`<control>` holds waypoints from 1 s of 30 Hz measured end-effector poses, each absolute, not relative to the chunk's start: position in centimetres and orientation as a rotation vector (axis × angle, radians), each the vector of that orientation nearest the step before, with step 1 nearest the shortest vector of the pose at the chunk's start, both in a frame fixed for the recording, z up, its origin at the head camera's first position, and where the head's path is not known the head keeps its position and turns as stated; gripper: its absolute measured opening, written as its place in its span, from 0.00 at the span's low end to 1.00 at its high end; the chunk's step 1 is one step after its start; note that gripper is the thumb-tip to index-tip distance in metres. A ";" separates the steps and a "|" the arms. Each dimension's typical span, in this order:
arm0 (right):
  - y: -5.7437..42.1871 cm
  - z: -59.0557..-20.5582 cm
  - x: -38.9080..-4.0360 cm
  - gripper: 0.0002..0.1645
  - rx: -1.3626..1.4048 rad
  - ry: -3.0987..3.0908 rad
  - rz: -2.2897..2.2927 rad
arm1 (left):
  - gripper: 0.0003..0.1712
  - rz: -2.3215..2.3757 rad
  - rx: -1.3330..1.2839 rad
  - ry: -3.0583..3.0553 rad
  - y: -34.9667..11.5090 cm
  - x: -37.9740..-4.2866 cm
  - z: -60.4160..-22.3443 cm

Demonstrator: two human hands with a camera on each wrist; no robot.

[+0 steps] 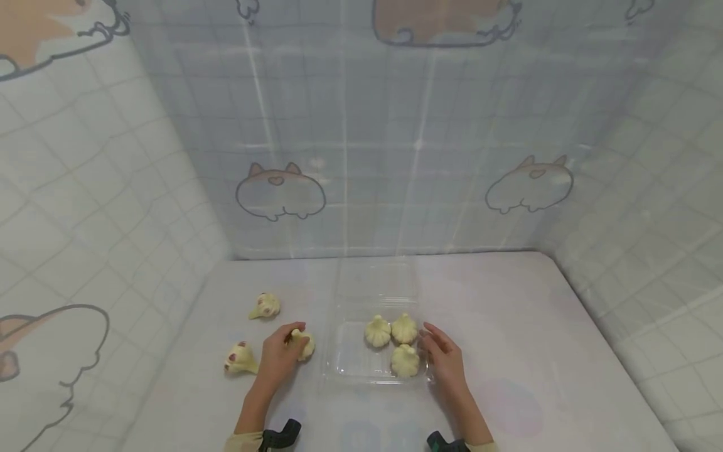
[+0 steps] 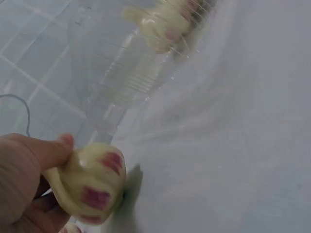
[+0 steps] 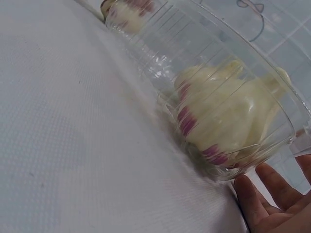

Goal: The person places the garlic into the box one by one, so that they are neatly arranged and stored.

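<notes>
My left hand (image 1: 277, 359) pinches a garlic bulb (image 2: 95, 182) between thumb and fingers, just left of the clear plastic box (image 1: 349, 366). This bulb is cream with purple patches. Three garlic bulbs sit grouped in the right part of the box: one at the back left (image 1: 377, 331), one at the back right (image 1: 404, 329) and one in front (image 1: 405, 361). Beside the box's right wall is my right hand (image 1: 445, 358), its fingers loosely bent. In the right wrist view its fingertips (image 3: 248, 191) are right at the box's lower edge and nothing is gripped.
Two more garlic bulbs lie on the white table (image 1: 486, 301) to the left, one farther back (image 1: 265, 306) and one nearer (image 1: 240, 359), close to my left wrist. The box's clear lid (image 1: 375, 279) lies folded back. Printed curtains (image 1: 384, 138) enclose the table's back and sides.
</notes>
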State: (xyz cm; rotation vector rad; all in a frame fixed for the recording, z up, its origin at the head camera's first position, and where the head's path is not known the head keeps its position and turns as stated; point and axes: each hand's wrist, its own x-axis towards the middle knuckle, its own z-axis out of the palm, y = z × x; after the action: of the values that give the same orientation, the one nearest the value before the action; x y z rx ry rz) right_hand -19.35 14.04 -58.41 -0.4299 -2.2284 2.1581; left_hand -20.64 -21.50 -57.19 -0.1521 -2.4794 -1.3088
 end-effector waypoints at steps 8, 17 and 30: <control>14.0 -58.0 -19.3 0.24 -0.415 -2.243 2.152 | 0.17 -1.343 0.004 -2.372 -21.6 -19.4 -57.7; 13.5 -58.3 -18.9 0.23 -0.432 -2.237 2.159 | 0.16 -1.452 0.211 -2.260 -21.9 -18.7 -58.3; 14.0 -58.3 -19.0 0.23 -0.416 -2.204 2.152 | 0.13 -1.310 -0.105 -2.093 -20.9 -18.6 -55.3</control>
State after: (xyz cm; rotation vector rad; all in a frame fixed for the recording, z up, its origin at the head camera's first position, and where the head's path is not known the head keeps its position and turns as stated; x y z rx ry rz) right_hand -19.05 13.99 -58.31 -0.4163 -2.2043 2.1516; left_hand -18.57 -20.86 -55.32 -0.1048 -2.0933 -1.3097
